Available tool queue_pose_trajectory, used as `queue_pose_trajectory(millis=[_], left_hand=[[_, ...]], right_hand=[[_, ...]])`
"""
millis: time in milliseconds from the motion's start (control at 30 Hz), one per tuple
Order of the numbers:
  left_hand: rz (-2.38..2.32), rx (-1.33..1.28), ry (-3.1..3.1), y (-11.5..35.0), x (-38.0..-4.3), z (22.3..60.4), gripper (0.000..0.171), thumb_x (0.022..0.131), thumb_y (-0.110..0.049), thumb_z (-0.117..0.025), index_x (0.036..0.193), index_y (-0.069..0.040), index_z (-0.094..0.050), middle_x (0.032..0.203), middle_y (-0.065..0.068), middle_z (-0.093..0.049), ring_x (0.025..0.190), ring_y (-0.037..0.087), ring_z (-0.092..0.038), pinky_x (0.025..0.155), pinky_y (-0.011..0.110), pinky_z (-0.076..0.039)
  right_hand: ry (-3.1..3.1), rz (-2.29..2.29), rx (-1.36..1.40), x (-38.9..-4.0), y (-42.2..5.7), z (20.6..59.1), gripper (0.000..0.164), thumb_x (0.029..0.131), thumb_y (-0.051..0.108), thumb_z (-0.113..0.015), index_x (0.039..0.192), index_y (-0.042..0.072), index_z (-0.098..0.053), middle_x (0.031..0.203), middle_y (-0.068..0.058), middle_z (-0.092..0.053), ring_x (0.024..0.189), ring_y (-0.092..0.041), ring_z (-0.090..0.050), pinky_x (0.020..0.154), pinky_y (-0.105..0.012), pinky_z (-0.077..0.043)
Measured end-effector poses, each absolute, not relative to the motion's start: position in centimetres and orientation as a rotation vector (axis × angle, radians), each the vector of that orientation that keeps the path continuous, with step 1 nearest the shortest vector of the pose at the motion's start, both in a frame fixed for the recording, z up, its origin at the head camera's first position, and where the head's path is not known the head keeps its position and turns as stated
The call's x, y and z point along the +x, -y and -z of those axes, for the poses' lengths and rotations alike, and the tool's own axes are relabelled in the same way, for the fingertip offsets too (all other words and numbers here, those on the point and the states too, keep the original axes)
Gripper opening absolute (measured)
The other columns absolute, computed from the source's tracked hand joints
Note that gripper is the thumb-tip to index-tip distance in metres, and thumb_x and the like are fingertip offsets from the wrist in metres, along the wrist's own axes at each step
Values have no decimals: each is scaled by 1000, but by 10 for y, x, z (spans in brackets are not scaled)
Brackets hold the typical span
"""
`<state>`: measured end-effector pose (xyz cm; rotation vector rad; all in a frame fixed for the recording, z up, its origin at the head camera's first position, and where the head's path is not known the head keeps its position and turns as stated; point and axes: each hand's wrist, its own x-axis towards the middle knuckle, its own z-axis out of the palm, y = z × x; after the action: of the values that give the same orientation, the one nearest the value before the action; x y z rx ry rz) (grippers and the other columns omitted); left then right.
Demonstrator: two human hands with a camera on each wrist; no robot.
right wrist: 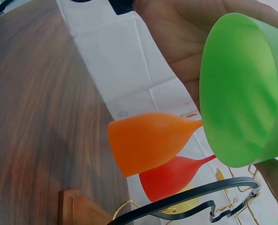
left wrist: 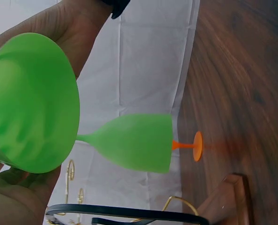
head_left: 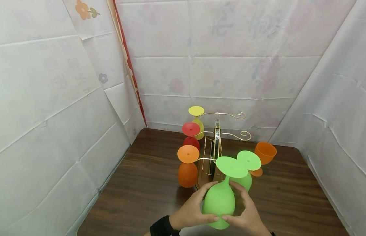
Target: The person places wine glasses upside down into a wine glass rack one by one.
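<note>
Both hands hold one light-green plastic goblet (head_left: 219, 201) upside down, its foot uppermost, at the front of a gold wire glass rack (head_left: 217, 131). My left hand (head_left: 190, 209) grips the bowl from the left, and my right hand (head_left: 244, 211) from the right, thumbs near each other on the near side. The wrist views look into the open mouth of its bowl (left wrist: 33, 103). Right behind it, a second green goblet (head_left: 249, 160) hangs upside down on the rack's right side, partly covered by the held one.
An orange goblet (head_left: 187, 175), a red goblet (head_left: 190, 129) and a yellow goblet (head_left: 196, 110) hang inverted along the rack's left side. Another orange goblet (head_left: 265, 153) stands upright on the dark wooden table (head_left: 135, 190), right of the rack. White sheets (head_left: 230, 72) enclose the table.
</note>
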<state>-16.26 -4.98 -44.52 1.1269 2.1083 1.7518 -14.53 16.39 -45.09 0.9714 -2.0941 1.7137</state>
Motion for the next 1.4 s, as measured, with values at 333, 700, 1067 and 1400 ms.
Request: queue_pose_trajectory(millis=[333, 700, 1067, 1400], left_hand=[[-1849, 1137, -2158, 48, -161, 447, 79, 81, -18, -72, 145, -16, -26, 136, 4, -47, 116, 14, -52, 91, 32, -48], [-1802, 1348, -2257, 37, -163, 440, 87, 75, -20, -80, 143, -19, -27, 140, 2, -40, 121, 17, -46, 98, 35, -43], [-1302, 1655, -2788, 25, -180, 422, 60, 100, -48, -30, 144, -8, -29, 139, 8, -43, 127, 20, -41, 101, 34, -40], [-526, 1372, -3482, 10, -199, 408, 63, 88, -43, -59, 136, -4, -46, 134, 8, -51, 128, 25, -43, 112, 35, -26]], right_hand=[[2131, -1820, 1073, -147, -166, 449, 97, 69, -5, -77, 146, 1, -19, 142, 0, -38, 120, -9, -47, 88, -30, -48], [2270, -1572, 906, -139, -174, 454, 97, 60, 0, -85, 142, 2, -33, 134, 10, -45, 116, -1, -47, 90, -25, -44], [2386, -1715, 399, -123, -187, 442, 87, 65, -5, -80, 139, 8, -38, 126, 13, -50, 108, 0, -52, 88, -21, -45], [2236, -1358, 210, -125, -225, 442, 98, 51, -12, -83, 136, -7, -37, 124, 25, -41, 107, 9, -42, 88, -3, -30]])
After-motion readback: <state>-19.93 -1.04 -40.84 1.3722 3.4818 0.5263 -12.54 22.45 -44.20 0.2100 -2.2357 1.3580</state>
